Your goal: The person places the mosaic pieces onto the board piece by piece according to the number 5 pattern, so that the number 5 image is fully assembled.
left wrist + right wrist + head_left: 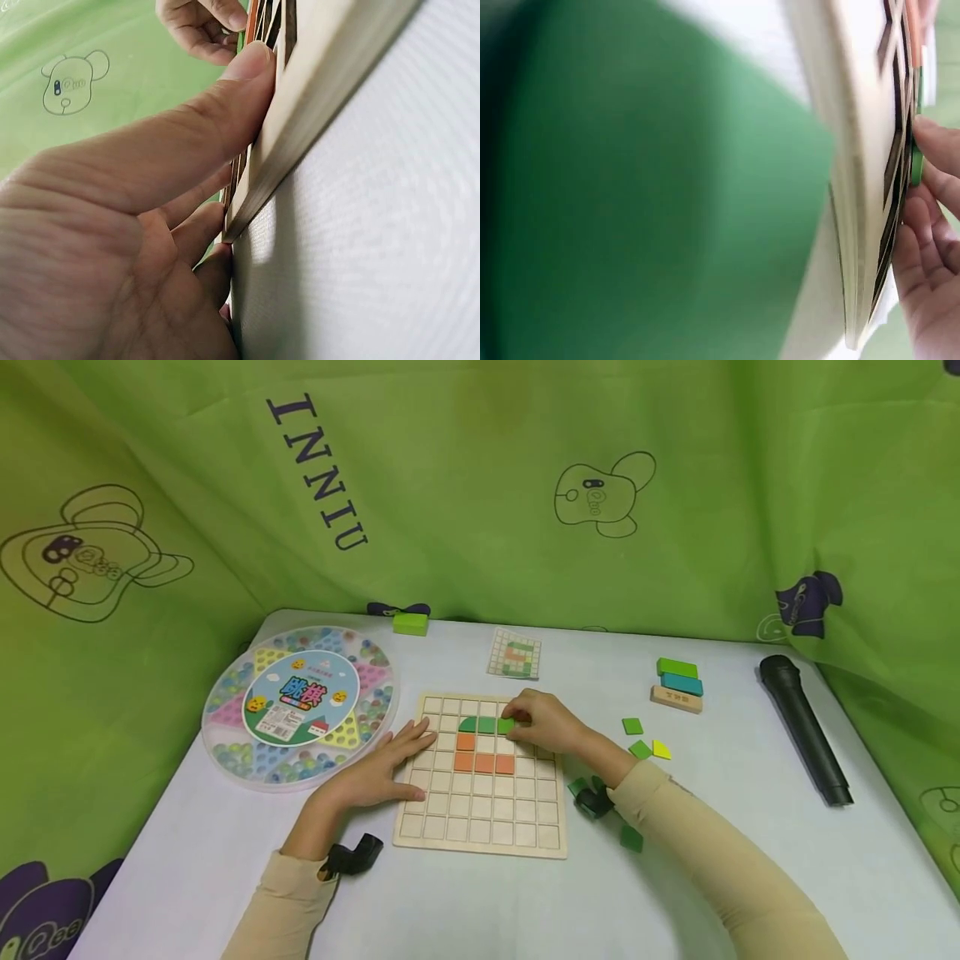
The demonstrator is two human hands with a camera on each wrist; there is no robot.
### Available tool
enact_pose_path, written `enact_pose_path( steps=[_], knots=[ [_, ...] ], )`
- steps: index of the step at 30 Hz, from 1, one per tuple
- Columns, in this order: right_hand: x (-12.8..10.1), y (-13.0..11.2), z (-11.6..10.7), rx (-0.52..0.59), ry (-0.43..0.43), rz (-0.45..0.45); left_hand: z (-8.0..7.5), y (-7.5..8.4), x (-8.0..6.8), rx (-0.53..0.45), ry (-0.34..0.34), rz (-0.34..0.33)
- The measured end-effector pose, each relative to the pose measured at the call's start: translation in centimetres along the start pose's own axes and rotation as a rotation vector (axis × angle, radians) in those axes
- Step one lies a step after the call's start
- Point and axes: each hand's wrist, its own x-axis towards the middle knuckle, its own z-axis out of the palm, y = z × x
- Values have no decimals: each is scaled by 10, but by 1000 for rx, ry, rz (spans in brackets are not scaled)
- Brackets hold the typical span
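A wooden grid board (pixel 480 850) lies on the white table. In its upper rows sit a green tile with a rounded corner (pixel 468 725), a green square tile (pixel 487 725) and several orange tiles (pixel 484 763). My right hand (pixel 546 723) pinches a light green square tile (pixel 506 726) at the right end of the green row; the right wrist view shows that tile (pixel 916 166) between thumb and finger. My left hand (pixel 382 771) rests along the board's left edge, fingers spread, the thumb (pixel 251 64) on the frame.
A pattern card (pixel 514 653) lies behind the board, a round marble game box (pixel 225 752) to its left. Loose green tiles (pixel 632 726) and a yellow piece (pixel 661 749) lie at right, before stacked blocks (pixel 681 685) and a black microphone (pixel 806 731). A green block (pixel 410 624) stands at the back.
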Motion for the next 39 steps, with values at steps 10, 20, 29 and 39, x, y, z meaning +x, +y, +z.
enact_pose_path(
  steps=[10, 20, 29, 39],
  knots=[
    [-19, 5, -13, 100, 73, 59, 0, -1, -1, 1, 3, 8],
    [-73, 45, -49, 94, 231, 119, 1, -1, 0, 8, 7, -4],
    [-114, 88, -76, 90, 198, 272, 0, 1, 0, 0, 0, -14],
    [-119, 111, -77, 54, 150, 248, 1, 1, 1, -7, -3, -10]
  ],
)
